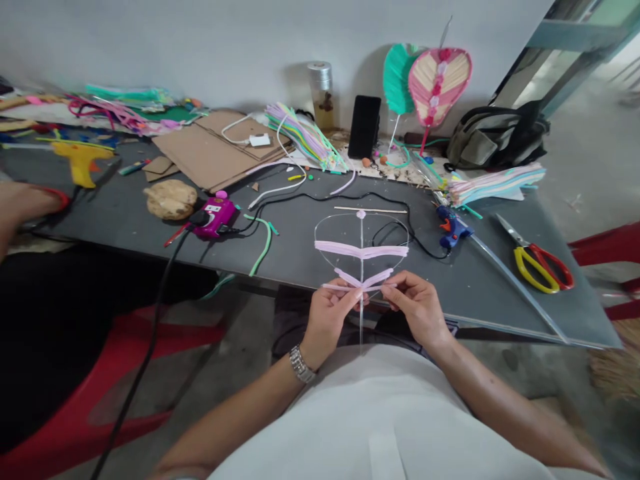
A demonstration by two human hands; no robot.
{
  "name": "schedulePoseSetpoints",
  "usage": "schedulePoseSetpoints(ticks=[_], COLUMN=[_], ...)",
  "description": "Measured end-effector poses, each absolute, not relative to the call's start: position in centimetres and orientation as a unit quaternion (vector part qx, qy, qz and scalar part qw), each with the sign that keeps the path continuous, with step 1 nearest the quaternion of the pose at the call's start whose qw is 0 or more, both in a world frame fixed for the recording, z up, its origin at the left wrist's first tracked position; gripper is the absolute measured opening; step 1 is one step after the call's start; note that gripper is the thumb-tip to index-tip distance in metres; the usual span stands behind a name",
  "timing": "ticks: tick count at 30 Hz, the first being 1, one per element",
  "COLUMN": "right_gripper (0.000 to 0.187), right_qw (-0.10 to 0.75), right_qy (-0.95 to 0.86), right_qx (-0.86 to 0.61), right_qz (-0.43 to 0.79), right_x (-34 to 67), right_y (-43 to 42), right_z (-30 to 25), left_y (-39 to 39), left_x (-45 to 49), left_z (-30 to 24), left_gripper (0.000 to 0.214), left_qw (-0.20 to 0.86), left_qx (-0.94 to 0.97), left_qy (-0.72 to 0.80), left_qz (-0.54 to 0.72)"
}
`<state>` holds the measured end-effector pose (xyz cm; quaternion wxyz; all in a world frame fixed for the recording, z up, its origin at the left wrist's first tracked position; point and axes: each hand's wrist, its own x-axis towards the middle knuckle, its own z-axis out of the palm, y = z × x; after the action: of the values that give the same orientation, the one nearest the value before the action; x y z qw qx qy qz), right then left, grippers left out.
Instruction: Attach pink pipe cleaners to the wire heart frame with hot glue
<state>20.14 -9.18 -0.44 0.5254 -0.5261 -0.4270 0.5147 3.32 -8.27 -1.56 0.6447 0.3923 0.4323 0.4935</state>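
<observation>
A heart-shaped wire frame (315, 230) with a straight stem is held over the table's front edge. Pale purple pipe cleaners (385, 251) run across it in shallow V shapes, and a small pink ball sits at its top. My left hand (331, 310) pinches a lilac pipe cleaner (373, 289) at the stem, near the frame's lower point. With thumb and fingertips, my right hand (414, 303) grips the right end of that same pipe cleaner. It lies nearly level across the stem.
Scissors (537, 267) and a blue glue gun (453, 227) lie to the right. A purple power socket (219, 217), cardboard (200, 143) and pipe cleaner bundles (305, 137) are further left and back. At the far left, another person's arm (25, 203) is near a yellow glue gun (83, 160).
</observation>
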Motion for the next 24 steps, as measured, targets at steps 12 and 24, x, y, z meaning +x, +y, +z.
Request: schedulePoseSetpoints(ticks=[12, 24], right_gripper=[0.016, 0.011], right_qw=[0.472, 0.434], right_qy=[-0.597, -0.638], right_qx=[-0.549, -0.555], right_qz=[0.345, 0.311], right_x=[21.5, 21.3], right_y=[-11.9, -11.6], right_z=[-1.4, -0.9], left_y=[-8.1, -8.0], left_x=[3.3, 3.5], left_z=[-1.5, -1.6], left_gripper=[0.029, 0.033], left_qw=[0.660, 0.646], left_qx=[0.338, 0.333], left_qy=[0.418, 0.438], left_qz=[0.525, 0.529])
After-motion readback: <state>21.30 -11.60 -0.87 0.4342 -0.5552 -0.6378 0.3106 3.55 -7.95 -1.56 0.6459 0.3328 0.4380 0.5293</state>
